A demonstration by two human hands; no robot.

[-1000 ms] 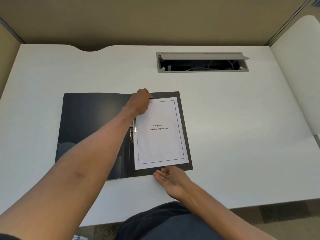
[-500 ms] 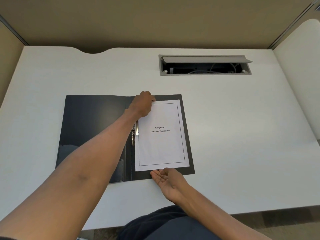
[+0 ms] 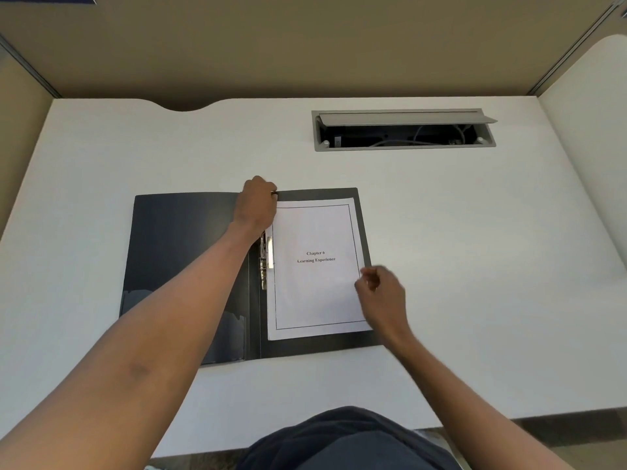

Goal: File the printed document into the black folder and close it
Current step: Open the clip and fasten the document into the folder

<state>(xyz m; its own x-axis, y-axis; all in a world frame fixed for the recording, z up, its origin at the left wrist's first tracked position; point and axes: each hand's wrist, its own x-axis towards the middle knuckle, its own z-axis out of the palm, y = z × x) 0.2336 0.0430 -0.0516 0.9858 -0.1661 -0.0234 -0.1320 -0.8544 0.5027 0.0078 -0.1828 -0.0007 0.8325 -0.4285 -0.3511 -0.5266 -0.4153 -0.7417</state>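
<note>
The black folder [image 3: 185, 252] lies open on the white desk [image 3: 475, 266]. The printed document [image 3: 315, 293], a white page titled "Chapter 6 Learning Experience", rests on the folder's right half beside the metal clip [image 3: 266, 257] on the spine. My left hand [image 3: 258, 205] is curled over the top end of the spine, its fingertips closed on a small black piece of the clip. My right hand [image 3: 383, 296] is blurred at the page's right edge with fingers pinched together. Whether it holds the paper or the cover is unclear.
An open grey cable hatch [image 3: 403, 128] with wires inside is set into the desk at the back right. Beige partition walls [image 3: 305, 45] enclose the desk at the back and left. A second white surface [image 3: 597, 137] adjoins on the right.
My right hand has left the folder's front edge, where it lay palm up, and risen to the page's right edge, fingers now pinched. My left hand stays at the spine's top.
</note>
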